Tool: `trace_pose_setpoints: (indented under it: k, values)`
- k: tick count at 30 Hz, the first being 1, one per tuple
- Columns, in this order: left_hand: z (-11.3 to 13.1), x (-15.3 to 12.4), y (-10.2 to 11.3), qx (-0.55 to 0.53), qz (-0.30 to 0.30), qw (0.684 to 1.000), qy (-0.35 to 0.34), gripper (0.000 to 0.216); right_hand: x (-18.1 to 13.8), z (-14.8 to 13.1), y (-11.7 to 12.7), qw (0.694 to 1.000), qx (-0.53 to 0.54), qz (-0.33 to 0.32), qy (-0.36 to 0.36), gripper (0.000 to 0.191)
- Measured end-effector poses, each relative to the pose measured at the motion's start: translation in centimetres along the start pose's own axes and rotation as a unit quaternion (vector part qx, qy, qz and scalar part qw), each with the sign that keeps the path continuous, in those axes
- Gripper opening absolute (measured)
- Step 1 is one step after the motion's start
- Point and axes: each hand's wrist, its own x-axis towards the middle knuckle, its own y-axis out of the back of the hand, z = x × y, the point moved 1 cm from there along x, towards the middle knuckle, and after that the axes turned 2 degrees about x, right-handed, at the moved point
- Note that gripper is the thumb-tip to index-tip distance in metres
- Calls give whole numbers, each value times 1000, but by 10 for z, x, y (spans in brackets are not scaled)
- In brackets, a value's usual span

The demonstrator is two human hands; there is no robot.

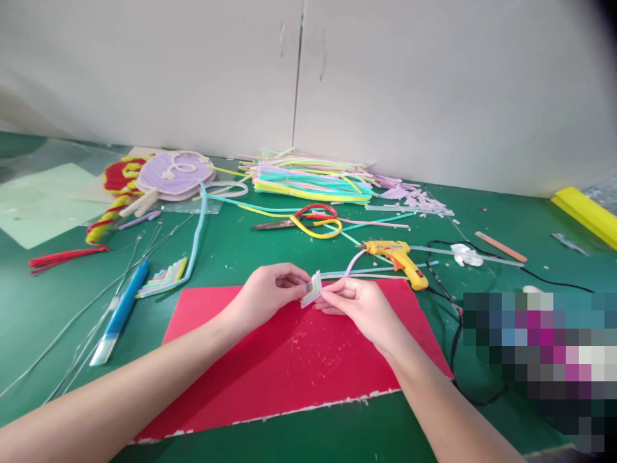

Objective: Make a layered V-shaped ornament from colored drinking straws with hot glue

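Between my two hands is a small striped piece of pastel pipe cleaners [312, 289], bent into a corner shape, held above a red board [289, 360]. My left hand [274, 286] pinches its left side with thumb and fingers. On its right side, the fingertips of my right hand [354, 299] close on the edge. A blue and a pale pipe cleaner [376, 272] stretch to the right just behind my hands. Farther left lies a similar striped corner piece [166, 276] with a long blue strand bending up from it.
A yellow glue gun [398, 257] with a black cord lies behind my right hand. Scissors [313, 220] lie near the bundled pipe cleaners [308, 180]. A blue utility knife [123, 308] and wires are left; finished fuzzy decorations [176, 175] lie back left.
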Motion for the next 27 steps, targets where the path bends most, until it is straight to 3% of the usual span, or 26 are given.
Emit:
trace_pose_setpoints:
  k: [5,12,27]
  values:
    - [-1,-1,0,6,-3,1000,-3,19,-2,-8,1,999,-33,8,-11,31]
    - [4,-2,1,22,-41,999,4,18,-3,-17,7,984,-154,51,68,31]
    - [4,-3,0,26,-77,997,1,16,2,-9,1,991,-112,40,58,28]
